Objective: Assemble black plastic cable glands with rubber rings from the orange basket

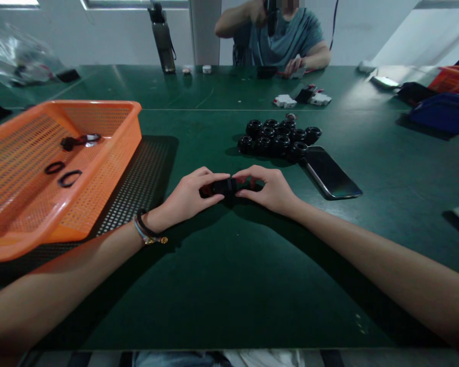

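My left hand (pixel 189 196) and my right hand (pixel 270 188) meet at the middle of the green table (pixel 229 275). Both are closed on a small black part (pixel 225 187) held between the fingertips just above the table; a bit of red shows at its left end. A pile of several black ring-shaped parts (pixel 279 138) lies a short way beyond my right hand. My left wrist wears bracelets (pixel 147 232).
An orange perforated basket (pixel 110 148) with a few black rings stands at the left, on a black mesh mat (pixel 145 178). A dark phone (pixel 331 173) lies right of the pile. Across the table a person (pixel 283 38) sits handling small items. A bottle (pixel 163 41) and blue and orange bins (pixel 443 109) stand at the far edges.
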Demonstrator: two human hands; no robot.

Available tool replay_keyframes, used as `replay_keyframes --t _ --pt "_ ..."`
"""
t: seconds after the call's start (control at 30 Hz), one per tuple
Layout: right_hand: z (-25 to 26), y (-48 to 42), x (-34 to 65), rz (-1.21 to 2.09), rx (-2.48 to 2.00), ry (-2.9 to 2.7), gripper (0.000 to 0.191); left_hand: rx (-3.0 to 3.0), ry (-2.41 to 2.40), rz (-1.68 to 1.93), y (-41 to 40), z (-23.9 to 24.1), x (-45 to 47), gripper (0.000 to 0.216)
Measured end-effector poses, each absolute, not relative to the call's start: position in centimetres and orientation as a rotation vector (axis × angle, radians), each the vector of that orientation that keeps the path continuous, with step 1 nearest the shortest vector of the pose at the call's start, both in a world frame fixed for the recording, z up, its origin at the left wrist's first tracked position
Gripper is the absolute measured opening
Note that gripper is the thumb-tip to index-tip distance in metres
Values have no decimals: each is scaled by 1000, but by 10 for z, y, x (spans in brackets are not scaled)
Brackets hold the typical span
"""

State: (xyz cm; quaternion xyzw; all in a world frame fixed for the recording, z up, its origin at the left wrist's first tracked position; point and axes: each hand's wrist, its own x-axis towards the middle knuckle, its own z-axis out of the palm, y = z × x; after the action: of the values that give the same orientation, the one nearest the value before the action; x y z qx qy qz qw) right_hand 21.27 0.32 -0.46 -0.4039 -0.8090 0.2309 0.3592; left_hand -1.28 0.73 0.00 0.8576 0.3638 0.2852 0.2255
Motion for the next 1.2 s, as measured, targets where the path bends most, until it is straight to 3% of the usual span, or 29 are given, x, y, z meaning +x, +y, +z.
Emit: replay_keyframes --t 1.2 --pt "-4 3 214 633 -1061 -2063 29 2397 1031 772 9 1 -13 41"
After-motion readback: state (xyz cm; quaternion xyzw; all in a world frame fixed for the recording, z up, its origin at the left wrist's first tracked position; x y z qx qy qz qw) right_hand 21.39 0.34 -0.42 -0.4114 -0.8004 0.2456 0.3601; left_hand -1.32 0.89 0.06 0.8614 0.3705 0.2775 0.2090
